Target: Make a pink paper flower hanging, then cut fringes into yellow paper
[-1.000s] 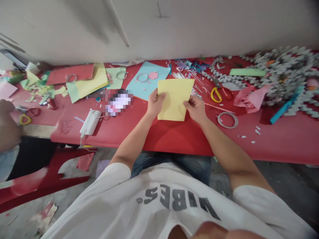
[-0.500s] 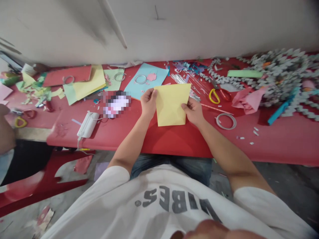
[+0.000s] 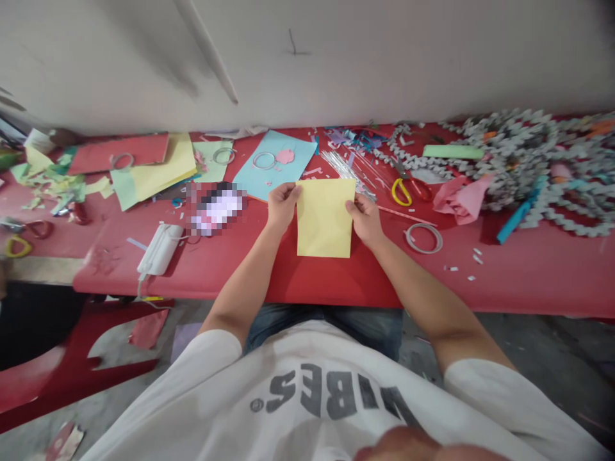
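Your left hand (image 3: pixel 283 206) and right hand (image 3: pixel 365 221) both grip the yellow paper (image 3: pixel 325 218) — 1 sheet, pinched at its side edges over the red bench (image 3: pixel 336 282), just below the blue sheet (image 3: pixel 269 165), with scissors (image 3: pixel 402 191) off to your right.

Yellow paper sheet (image 3: pixel 325 218) | plain flat rectangle | lying on red table (image 3: pixel 230 269), near front edge

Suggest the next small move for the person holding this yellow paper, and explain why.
I'd probably have the right hand reach for the yellow-handled scissors just beyond it, while the left hand steadies the yellow paper sheet. The sheet looks uncut, both hands hold its side edges, and those scissors lie closest.
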`<state>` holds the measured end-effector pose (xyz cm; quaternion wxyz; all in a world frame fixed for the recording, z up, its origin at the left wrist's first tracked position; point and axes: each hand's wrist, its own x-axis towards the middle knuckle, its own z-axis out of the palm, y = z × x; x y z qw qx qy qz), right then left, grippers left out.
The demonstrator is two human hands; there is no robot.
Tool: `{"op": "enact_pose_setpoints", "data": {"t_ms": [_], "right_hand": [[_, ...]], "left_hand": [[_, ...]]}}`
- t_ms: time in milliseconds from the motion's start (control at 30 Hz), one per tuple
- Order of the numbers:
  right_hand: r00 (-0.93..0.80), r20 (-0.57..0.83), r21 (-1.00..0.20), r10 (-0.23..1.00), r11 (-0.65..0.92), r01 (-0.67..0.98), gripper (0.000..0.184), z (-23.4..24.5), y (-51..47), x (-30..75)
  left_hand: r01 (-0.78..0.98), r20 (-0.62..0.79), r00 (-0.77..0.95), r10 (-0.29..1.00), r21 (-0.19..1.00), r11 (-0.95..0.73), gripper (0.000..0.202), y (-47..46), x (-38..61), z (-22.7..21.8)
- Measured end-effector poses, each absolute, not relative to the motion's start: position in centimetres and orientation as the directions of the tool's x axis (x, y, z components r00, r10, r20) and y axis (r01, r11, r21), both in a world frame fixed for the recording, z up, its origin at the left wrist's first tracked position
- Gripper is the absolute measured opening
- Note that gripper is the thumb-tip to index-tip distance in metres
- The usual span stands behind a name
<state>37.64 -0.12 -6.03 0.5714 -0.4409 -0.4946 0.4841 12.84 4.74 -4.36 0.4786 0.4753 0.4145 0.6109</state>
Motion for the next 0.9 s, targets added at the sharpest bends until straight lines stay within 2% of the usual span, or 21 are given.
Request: {"op": "enact_pose_setpoints", "data": {"t_ms": [100,200,267,333,433,500,700,900], "right_hand": [[0.106,0.123,-0.986,0.987,0.134,-0.099,0.050,-6.1,0.1,37.9],[0.220,0.124,-0.987,0.968,0.142,-0.070,0.046,-6.2,0.4,38.4],[0.265,0.138,-0.983,0.954,0.164,-0.079,0.046,-6.1,0.6,38.7],[0.215,0.134,-0.979,0.967,0.163,-0.120,0.051,-5.9,0.7,39.0],[-0.031,0.047,-0.989,0.998,0.042,-0.144,0.059,-5.7,0.7,39.1],[-0.111,-0.010,-0.993,0.994,-0.022,-0.116,0.055,-5.7,0.6,39.0],[-0.025,0.001,-0.993,1.000,-0.002,-0.115,0.031,-5.6,0.4,38.9],[-0.019,-0.002,-0.969,1.000,-0.007,-0.246,0.035,-5.0,0.7,39.0]], "left_hand": [[-0.200,0.132,0.015,0.991,0.972,-0.126,0.054,4.3,13.5,-4.7],[-0.186,0.046,0.198,0.979,0.982,-0.009,0.062,3.5,14.3,-4.6],[-0.152,-0.006,0.283,0.959,0.987,0.051,0.058,3.1,14.7,-4.6],[-0.137,-0.024,0.280,0.960,0.989,0.065,0.049,2.9,14.9,-4.7],[-0.153,-0.002,0.184,0.983,0.988,0.030,0.041,3.0,14.7,-4.9],[-0.161,0.016,0.158,0.987,0.987,0.010,0.040,3.1,14.4,-4.8],[-0.138,0.026,0.249,0.968,0.990,0.008,0.049,3.3,13.6,-4.0],[-0.196,0.057,0.321,0.945,0.981,0.007,0.044,3.2,12.5,-3.1]]}}
